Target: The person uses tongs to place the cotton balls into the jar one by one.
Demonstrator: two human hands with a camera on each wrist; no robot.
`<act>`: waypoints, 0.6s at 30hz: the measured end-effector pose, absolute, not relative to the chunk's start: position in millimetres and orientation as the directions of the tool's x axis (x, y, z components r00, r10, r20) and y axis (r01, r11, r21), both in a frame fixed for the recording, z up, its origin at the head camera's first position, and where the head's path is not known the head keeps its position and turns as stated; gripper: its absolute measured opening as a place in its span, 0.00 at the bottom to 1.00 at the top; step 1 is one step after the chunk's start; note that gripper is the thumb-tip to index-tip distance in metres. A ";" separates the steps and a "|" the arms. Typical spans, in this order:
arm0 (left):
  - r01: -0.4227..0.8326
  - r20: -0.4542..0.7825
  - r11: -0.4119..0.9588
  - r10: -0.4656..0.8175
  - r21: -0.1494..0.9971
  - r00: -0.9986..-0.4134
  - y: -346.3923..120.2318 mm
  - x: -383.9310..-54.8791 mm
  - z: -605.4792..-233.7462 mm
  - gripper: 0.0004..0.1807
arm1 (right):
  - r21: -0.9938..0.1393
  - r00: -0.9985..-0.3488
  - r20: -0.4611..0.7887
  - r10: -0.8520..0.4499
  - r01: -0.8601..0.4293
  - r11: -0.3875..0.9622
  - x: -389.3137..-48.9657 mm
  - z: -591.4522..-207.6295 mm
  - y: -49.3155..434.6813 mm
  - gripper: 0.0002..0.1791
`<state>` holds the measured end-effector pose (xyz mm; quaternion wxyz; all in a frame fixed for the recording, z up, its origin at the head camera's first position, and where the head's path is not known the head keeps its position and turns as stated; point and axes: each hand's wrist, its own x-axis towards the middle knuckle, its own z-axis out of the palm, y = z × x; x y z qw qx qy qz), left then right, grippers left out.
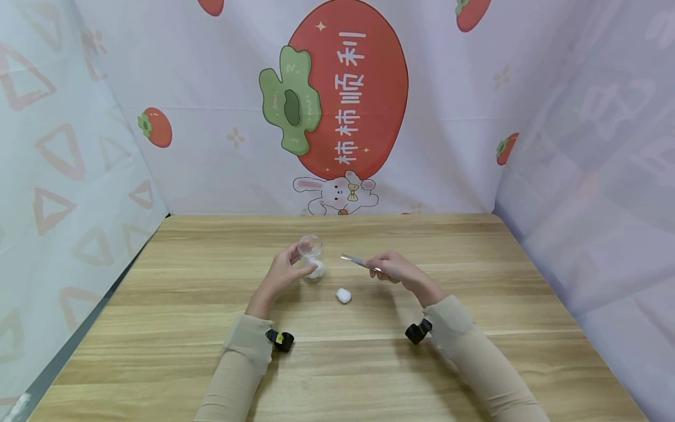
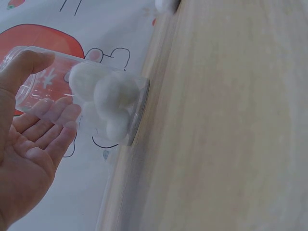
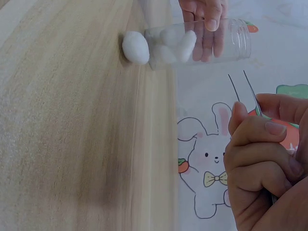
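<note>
A clear jar (image 1: pixel 310 246) stands upright on the table with several white cotton balls (image 2: pixel 113 94) in its lower part. My left hand (image 1: pixel 286 272) grips it from the side, thumb across the near wall and fingers round the far one. In my right hand (image 1: pixel 396 269) is a pair of metal tweezers (image 1: pixel 354 259), held between thumb and fingers. Its two tips point toward the jar and stand apart, with nothing between them in the right wrist view. One loose cotton ball (image 1: pixel 343 295) lies on the table in front of the jar, touched by neither hand.
The wooden table (image 1: pixel 337 375) ends at a printed cloth backdrop (image 1: pixel 443 146), with cloth walls at left and right. A small black camera sits on each wrist, the left camera (image 1: pixel 283 341) and the right camera (image 1: pixel 416 333), both low over the table.
</note>
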<state>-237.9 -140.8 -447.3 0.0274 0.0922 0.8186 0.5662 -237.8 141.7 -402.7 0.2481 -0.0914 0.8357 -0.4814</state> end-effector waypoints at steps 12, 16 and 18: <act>0.119 0.059 0.337 0.182 0.934 -0.982 -141.8 -238.1 -448.5 0.35 | -0.820 -0.843 -0.375 -0.386 0.107 0.562 -233.5 -409.3 146.2 0.21; 0.128 0.069 0.335 0.185 0.933 -0.980 -141.7 -238.7 -449.4 0.35 | -0.811 -0.842 -0.380 -0.383 0.104 0.575 -232.8 -412.3 148.6 0.21; 0.129 0.069 0.329 0.186 0.935 -0.980 -141.4 -238.9 -449.6 0.35 | -0.806 -0.841 -0.388 -0.378 0.110 0.581 -232.4 -413.8 149.5 0.21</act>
